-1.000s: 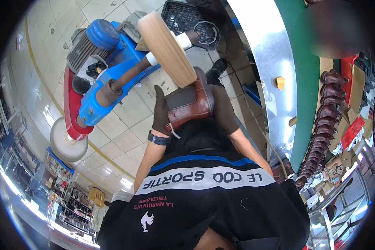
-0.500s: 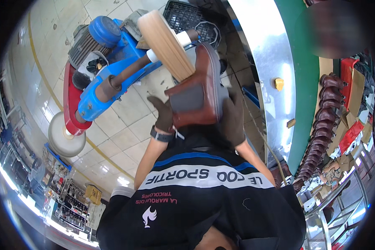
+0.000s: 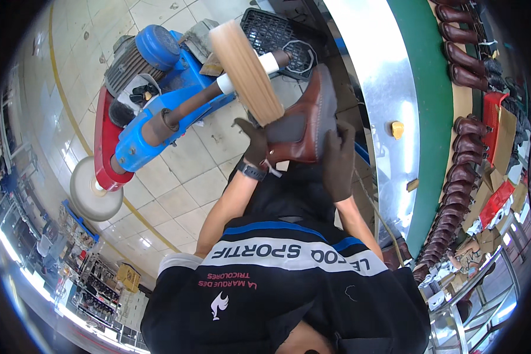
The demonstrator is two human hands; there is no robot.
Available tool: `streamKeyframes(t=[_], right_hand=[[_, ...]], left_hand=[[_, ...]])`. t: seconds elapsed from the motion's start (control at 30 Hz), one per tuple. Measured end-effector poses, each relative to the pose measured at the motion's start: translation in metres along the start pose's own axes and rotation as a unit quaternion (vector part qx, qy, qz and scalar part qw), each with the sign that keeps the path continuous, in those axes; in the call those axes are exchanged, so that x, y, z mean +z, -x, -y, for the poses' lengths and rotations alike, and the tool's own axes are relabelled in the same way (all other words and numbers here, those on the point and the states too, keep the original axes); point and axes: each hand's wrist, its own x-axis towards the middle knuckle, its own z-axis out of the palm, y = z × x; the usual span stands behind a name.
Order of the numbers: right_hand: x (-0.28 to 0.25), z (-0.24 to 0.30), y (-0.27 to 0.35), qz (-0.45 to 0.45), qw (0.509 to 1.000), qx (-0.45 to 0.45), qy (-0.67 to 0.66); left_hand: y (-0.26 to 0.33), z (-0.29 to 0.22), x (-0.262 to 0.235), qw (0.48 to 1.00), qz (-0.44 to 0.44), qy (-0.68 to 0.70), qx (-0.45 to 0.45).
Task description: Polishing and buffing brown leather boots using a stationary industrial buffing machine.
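Observation:
A reddish-brown ankle boot point(image 3: 310, 137) with a dark elastic side panel and a grey sole is held between my two brown-gloved hands. My left hand point(image 3: 255, 146) grips it at the shaft opening, thumb sticking out. Against the heel and sole on the other side lies my right hand point(image 3: 338, 168), fingers pointing up along it. The toe points away from me and to the right. A tan buffing wheel point(image 3: 246, 74) stands just left of the boot, its lower rim at the upper near the elastic panel. Whether they touch, I cannot tell.
The blue machine point(image 3: 141, 141) carries the wheel's shaft, with a pale round wheel point(image 3: 95, 189) at its other end. A black crate point(image 3: 268, 29) sits beyond. To the right runs a green-topped bench with a metal edge point(image 3: 389, 177), with rows of brown boots point(image 3: 457, 189) behind.
The boot has shifted right and turned, showing more of its sole. Both hands moved with it, the right hand sliding lower toward the heel. The whole view has shifted slightly.

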Motion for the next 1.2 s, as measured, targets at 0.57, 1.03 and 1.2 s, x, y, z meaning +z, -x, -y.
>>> streamKeyframes(t=[0.57, 1.03, 1.2], right_hand=[[0.087, -0.059, -0.022, 0.148, 0.972, -0.172, 0.063], [-0.128, -0.022, 0.050, 0.069, 0.930, 0.070, -0.355], [-0.182, -0.029, 0.021, 0.026, 0.931, 0.058, -0.359]], left_hand=[[0.035, -0.028, -0.036, 0.998, 0.003, -0.028, 0.050], [0.097, 0.012, 0.103, 0.612, 0.458, -0.642, 0.059], [0.096, 0.014, 0.158, 0.442, 0.527, -0.716, 0.116]])
